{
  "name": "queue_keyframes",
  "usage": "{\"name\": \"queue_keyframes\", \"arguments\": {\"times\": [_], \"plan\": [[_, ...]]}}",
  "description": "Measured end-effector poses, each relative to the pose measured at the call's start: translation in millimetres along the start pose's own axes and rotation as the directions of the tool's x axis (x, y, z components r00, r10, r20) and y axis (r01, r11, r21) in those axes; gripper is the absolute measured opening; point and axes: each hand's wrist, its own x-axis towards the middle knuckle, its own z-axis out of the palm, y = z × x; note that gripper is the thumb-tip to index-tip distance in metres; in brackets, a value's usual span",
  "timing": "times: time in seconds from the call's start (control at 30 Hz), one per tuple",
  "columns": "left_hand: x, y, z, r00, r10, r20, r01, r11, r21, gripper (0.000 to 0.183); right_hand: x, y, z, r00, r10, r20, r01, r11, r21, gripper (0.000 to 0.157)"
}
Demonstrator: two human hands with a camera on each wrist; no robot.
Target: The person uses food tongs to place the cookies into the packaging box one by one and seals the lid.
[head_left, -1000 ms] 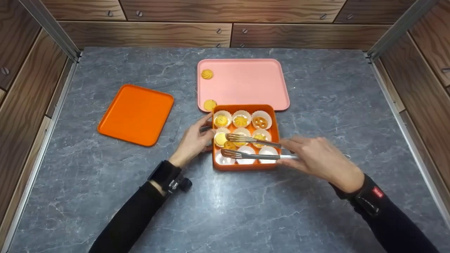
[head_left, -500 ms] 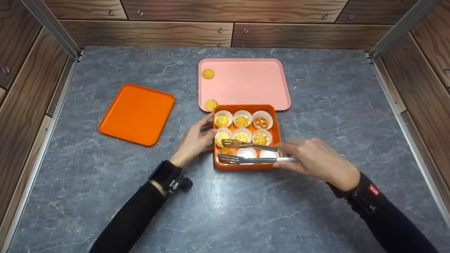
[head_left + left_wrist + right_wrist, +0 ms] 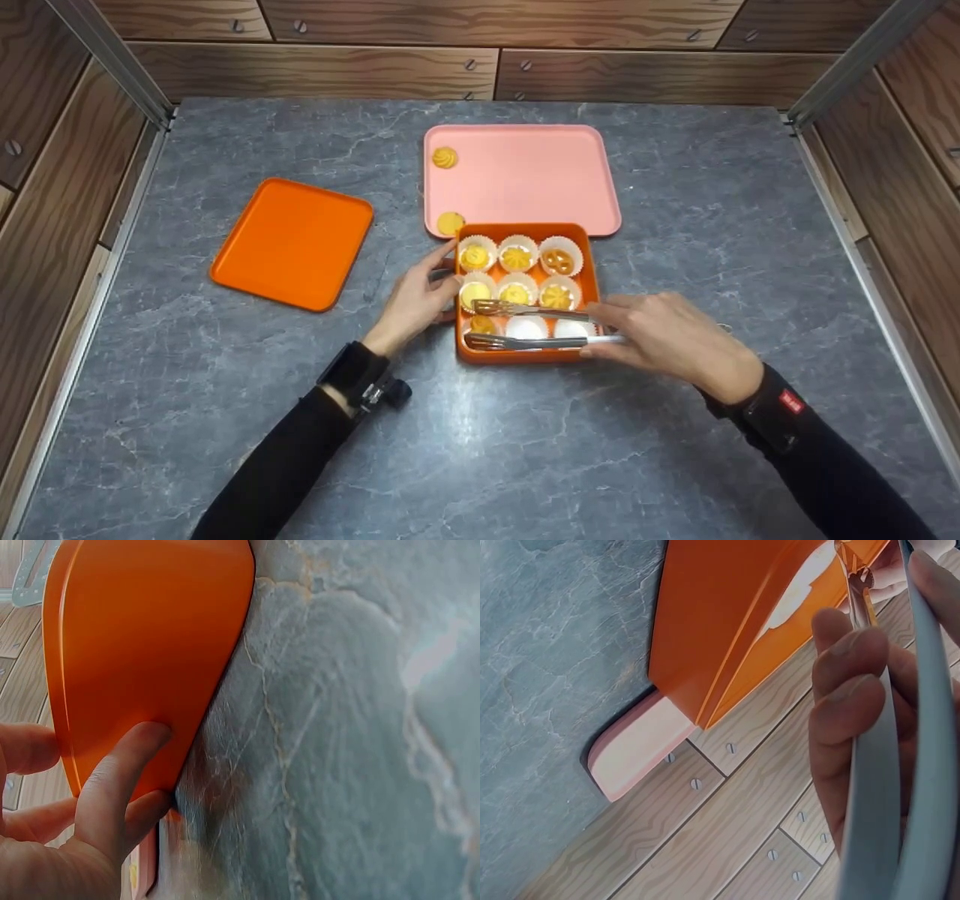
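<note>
An orange box point(image 3: 523, 356) stands mid-table, with cookies in white paper cups in rows. My left hand point(image 3: 411, 304) rests against its left side; in the left wrist view the thumb point(image 3: 142, 742) presses the outer wall with fingers close by at the edge. My right hand point(image 3: 667, 337) holds metal tongs point(image 3: 551, 343) by the handles, their arms reaching left across the front row. The tongs' two tips stand apart, one on each side of a golden-brown cookie point(image 3: 481, 324) in the front-left cup. Two front cups, the middle one point(image 3: 526, 327) and the right one point(image 3: 574, 328), hold no cookie.
A pink tray point(image 3: 525, 172) lies behind the box, which overlaps its front edge. On it are a swirled cookie point(image 3: 445, 157) and a flat round cookie point(image 3: 450, 223). An orange square lid point(image 3: 292, 244) lies to the left. Wood-patterned panels point(image 3: 315, 71) border the table.
The golden-brown cookie has come down into the front-left cup between the tongs' tips. The right hand and tongs shifted slightly left and forward-down, then nearly stopped. The left hand stays at the box.
</note>
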Motion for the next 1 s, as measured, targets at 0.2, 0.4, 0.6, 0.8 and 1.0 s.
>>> {"name": "queue_keyframes", "arguments": {"times": [0.2, 0.4, 0.6, 0.8, 1.0], "plan": [[0.7, -0.2, 0.4, 1.0, -0.018, 0.006, 0.018, 1.0, -0.019, 0.067, 2, -1, -0.9, 1.0, 0.016, 0.021, -0.016, 1.0, -0.023, 0.051], [-0.3, 0.8, -0.6, 1.0, -0.01, 0.008, 0.009, 1.0, 0.017, 0.068, 3, -1, -1.2, 1.0, 0.016, 0.019, -0.016, 1.0, -0.019, 0.048], [-0.2, 1.1, -0.9, 1.0, 0.006, 0.002, -0.006, 0.999, 0.04, 0.067, 2, 2, -5.9, 0.998, 0.02, -0.063, -0.02, 1.0, 0.01, 0.041], [-0.7, 1.5, 0.4, 1.0, 0.0, -0.003, 0.0, 1.0, -0.005, 0.067, 2, 5, -10.6, 0.988, -0.003, -0.155, -0.003, 0.999, -0.036, 0.036], [-0.9, 0.8, 0.5, 1.0, -0.008, 0.0, 0.008, 1.0, -0.005, 0.067, 5, 8, -10.7, 0.979, 0.018, -0.205, -0.03, 0.998, -0.054, 0.041]]}}
